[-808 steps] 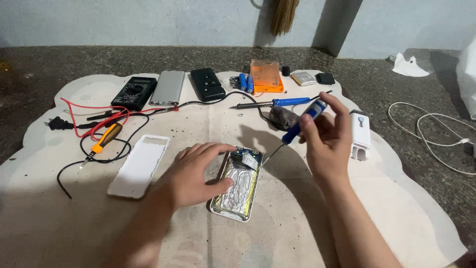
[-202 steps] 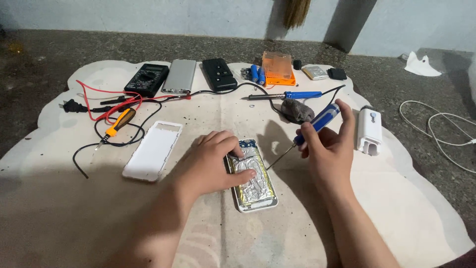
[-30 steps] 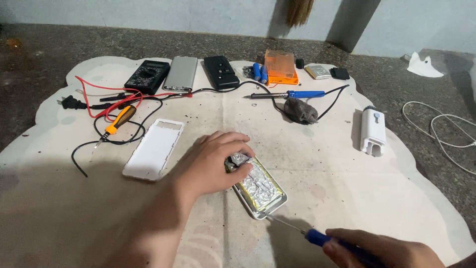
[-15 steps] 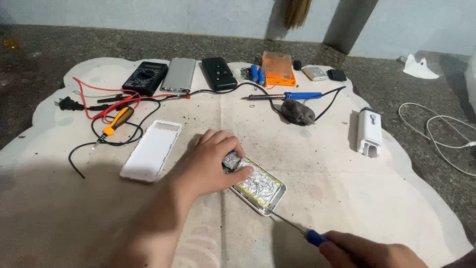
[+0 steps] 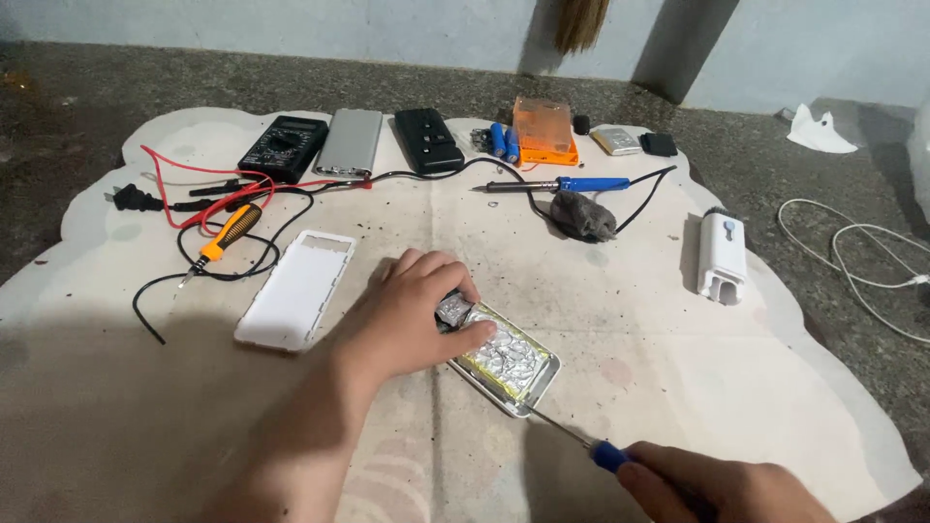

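**Opened power bank pinned flat, screwdriver tip at its lower end**

Power bank (image 5: 504, 356), its cover off and a crinkled silver foil cell showing inside a pale tray, lies at an angle near the middle of the cream work cloth (image 5: 678, 387). The left hand (image 5: 412, 315) presses down on its upper end, fingers curled over the small circuit board there, holding it in place. The right hand (image 5: 722, 484), at the bottom edge of the view, is clenched around the blue handle of a screwdriver (image 5: 572, 436); the thin metal shaft reaches up to the case's lower corner.

Just left of the left hand lies the removed white shell (image 5: 295, 289), a long rounded rectangle with a cut-out at its top. Beyond it, red and black leads tangle around an orange-handled tool (image 5: 225, 232). Along the far edge of the cloth sit a black multimeter (image 5: 283, 147), a smooth grey slab-shaped case (image 5: 349, 142), a black case (image 5: 429, 140), blue cylindrical cells (image 5: 504, 141) and an orange plastic box (image 5: 545, 131). A soldering iron (image 5: 552, 184) with a blue grip lies beside a grey wad (image 5: 584, 215). A white boxy gadget (image 5: 722, 254) rests well to the right. Dark specks dot the stained cloth, which lies on rough, speckled grey floor.
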